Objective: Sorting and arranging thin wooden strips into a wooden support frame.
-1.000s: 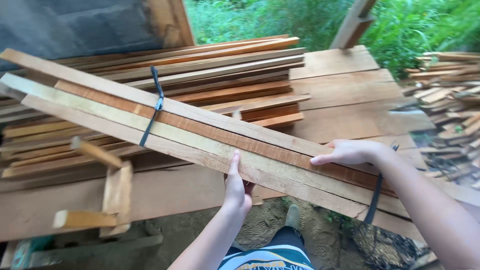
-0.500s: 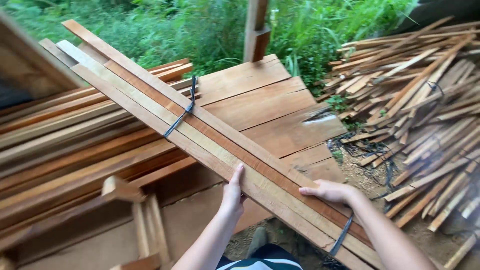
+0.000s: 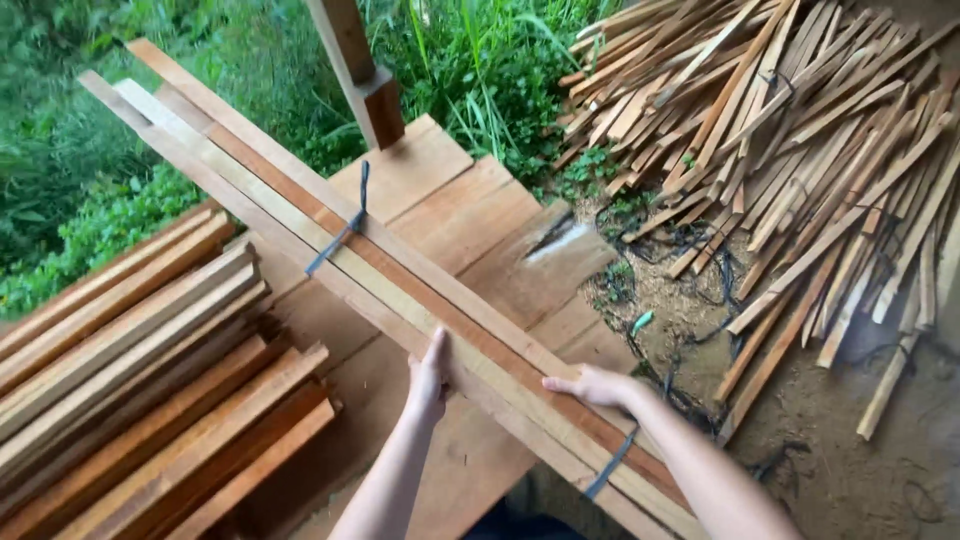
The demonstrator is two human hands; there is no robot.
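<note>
A bundle of long planks [image 3: 400,275], tied w/ dark straps at two places, is held slantwise over the wooden platform [image 3: 450,200], its far end reaching out twd the greenery at upper left. The left hand [image 3: 428,378] is laid against the bundle's near edge, palm pressed to the wood, fingers straight up along it; a closed grip isn't seen. The right hand [image 3: 594,384] is set flat on top of the bundle, fingers spread & pointing left, nothing clasped. One strap [image 3: 340,235] is wrapped approx. mid-length; the other [image 3: 610,462] is seen just below the right wrist. A stack of reddish boards [image 3: 140,390] is lain at lower left on the platform. A loose heap of thin slats [image 3: 800,150] is spread on the dirt at right. A wooden post [image 3: 360,70] is stood beyond the platform.
</note>
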